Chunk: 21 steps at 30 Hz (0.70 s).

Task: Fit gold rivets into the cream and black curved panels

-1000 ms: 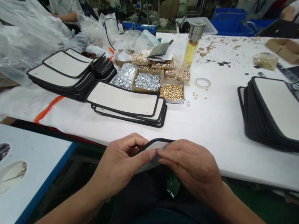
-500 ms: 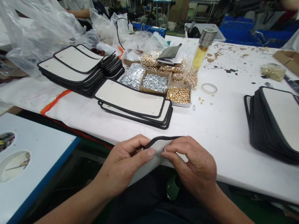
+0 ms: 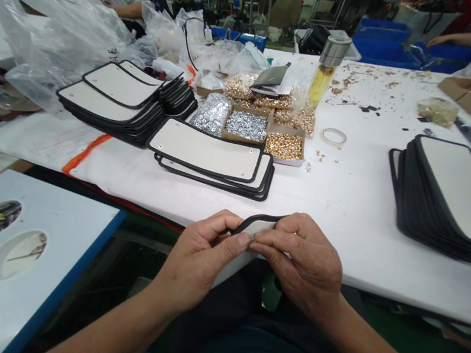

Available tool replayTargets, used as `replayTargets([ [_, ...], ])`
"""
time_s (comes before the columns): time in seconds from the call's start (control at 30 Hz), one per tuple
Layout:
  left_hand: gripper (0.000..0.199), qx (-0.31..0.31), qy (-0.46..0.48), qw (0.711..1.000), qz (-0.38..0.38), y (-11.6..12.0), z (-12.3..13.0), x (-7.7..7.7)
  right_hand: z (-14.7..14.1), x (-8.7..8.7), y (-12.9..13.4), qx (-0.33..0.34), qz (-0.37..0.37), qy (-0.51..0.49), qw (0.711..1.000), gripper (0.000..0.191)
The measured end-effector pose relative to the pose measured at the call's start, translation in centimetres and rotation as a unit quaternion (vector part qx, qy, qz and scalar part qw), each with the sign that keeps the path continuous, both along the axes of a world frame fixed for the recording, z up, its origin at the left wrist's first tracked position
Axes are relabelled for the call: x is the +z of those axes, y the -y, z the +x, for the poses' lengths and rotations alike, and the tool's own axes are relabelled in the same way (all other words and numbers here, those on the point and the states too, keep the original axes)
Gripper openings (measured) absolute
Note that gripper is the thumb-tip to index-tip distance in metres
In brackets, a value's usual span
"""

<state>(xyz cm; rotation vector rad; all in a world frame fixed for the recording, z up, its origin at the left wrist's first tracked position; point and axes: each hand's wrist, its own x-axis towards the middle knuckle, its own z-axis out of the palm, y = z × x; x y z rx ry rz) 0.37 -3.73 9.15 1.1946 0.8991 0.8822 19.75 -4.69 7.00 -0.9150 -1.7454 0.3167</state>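
Note:
My left hand point(image 3: 200, 252) grips a light grey panel point(image 3: 261, 225) with black edging, thumb on its face and fingers behind. The panel is tilted above my lap, bent near its top edge. Against its face, my right hand point(image 3: 309, 261) pinches a small silver washer, now mostly hidden by the fingertips. Both thumbs nearly touch there. Beyond my hands lies a short stack of similar panels point(image 3: 206, 150) with small metal eyelets at the corners. Behind it stand a box of silver washers point(image 3: 246, 126) and a box of gold eyelets point(image 3: 284, 147).
A tall panel stack point(image 3: 462, 196) is on the right, another stack point(image 3: 104, 97) on the left. A bottle point(image 3: 325, 71) stands behind the boxes, near a tape roll point(image 3: 334, 136). Plastic bags point(image 3: 52, 31) crowd the left. Two people are across the table.
My right fingertips have moved left against the panel's face, close to my left thumb, and now cover the small silver washer. The view has shifted slightly.

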Motion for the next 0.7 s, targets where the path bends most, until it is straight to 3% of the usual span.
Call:
replayTargets([
  [0.23, 0.017, 0.002, -0.039, 0.999, 0.02, 0.2, 0.4, 0.5, 0.6, 0.0, -0.1, 0.013, -0.002, 0.007, 1.0, 0.007],
  [0.43, 0.015, 0.003, -0.102, 0.989, 0.107, 0.2, 0.6, 1.3, 1.2, 0.7, -0.7, 0.044, -0.019, 0.004, 0.999, 0.004],
  [0.6, 0.013, 0.005, -0.149, 0.974, 0.169, 0.2, 0.6, 1.4, 1.3, 0.5, -0.8, 0.015, -0.033, -0.032, 0.999, 0.022],
  [0.7, 0.011, 0.004, -0.172, 0.963, 0.205, 0.3, 0.5, 1.4, 1.5, 0.3, -0.8, -0.008, -0.035, -0.026, 0.999, 0.047],
])
